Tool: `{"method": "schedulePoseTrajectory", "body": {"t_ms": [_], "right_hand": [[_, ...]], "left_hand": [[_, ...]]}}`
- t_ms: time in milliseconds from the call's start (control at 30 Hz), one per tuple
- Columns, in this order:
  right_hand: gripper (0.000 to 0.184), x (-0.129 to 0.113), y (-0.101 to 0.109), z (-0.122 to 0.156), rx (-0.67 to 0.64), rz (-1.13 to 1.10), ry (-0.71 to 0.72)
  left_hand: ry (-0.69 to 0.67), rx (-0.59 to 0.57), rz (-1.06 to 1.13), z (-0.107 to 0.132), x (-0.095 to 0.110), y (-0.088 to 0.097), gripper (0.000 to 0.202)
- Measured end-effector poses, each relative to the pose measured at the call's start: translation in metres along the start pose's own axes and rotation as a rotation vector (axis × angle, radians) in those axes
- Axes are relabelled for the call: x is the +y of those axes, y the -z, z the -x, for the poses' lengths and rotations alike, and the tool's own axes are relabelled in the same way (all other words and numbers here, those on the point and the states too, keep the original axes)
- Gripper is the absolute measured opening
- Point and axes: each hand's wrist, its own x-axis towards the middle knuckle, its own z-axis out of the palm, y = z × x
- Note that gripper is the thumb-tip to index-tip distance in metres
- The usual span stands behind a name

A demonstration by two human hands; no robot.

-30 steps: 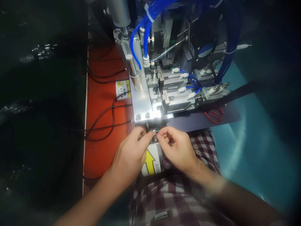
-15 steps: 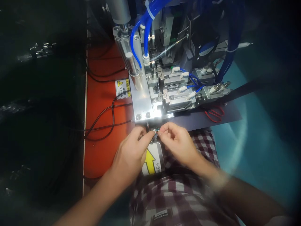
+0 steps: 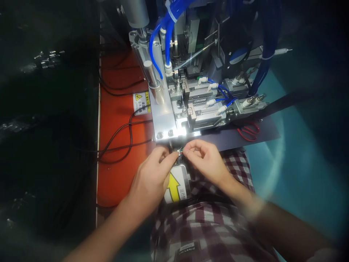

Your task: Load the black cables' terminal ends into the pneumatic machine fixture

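Note:
In front of the machine (image 3: 166, 118) my two hands come close together over a narrow track. Between their fingertips show thin coloured wires (image 3: 180, 150), with fine loose ends. My left hand (image 3: 152, 169) is closed, thumb and fingers pinching the wires from the left. On the other side my right hand (image 3: 205, 158) is closed too, its thumb and index finger pinched at the wires' right side. The fingertips partly cover what they grip. Just below lies a white plate with a yellow arrow (image 3: 173, 187).
Black cables (image 3: 130, 134) loop across the orange table (image 3: 114, 182) on the left. Red-handled scissors (image 3: 248, 131) lie on the dark plate at right. Blue air hoses (image 3: 160, 40) and metal cylinders rise ahead. A warning label (image 3: 141, 103) is stuck beside the machine.
My right hand has shifted slightly up and left at the wires. My left hand stays nearly where it was, still pinching.

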Motion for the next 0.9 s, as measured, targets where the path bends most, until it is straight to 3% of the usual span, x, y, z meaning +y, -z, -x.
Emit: {"method": "schedulePoseTrajectory", "body": {"t_ms": [267, 400, 633, 900], "right_hand": [[0.006, 0.002, -0.007, -0.005, -0.008, -0.081, -0.054], [0.015, -0.003, -0.002, -0.006, -0.11, -0.121, -0.151], [0.013, -0.003, -0.003, -0.001, 0.023, -0.029, 0.0], [0.014, 0.007, -0.008, -0.001, 0.025, 0.019, 0.096]], "left_hand": [[-0.008, 0.005, -0.007, -0.001, 0.0, 0.0, 0.03], [-0.002, -0.002, -0.009, -0.001, 0.001, 0.001, 0.031], [0.005, -0.007, 0.003, -0.001, 0.001, 0.001, 0.032], [0.008, -0.01, -0.002, -0.001, 0.0, 0.002, 0.033]]}}
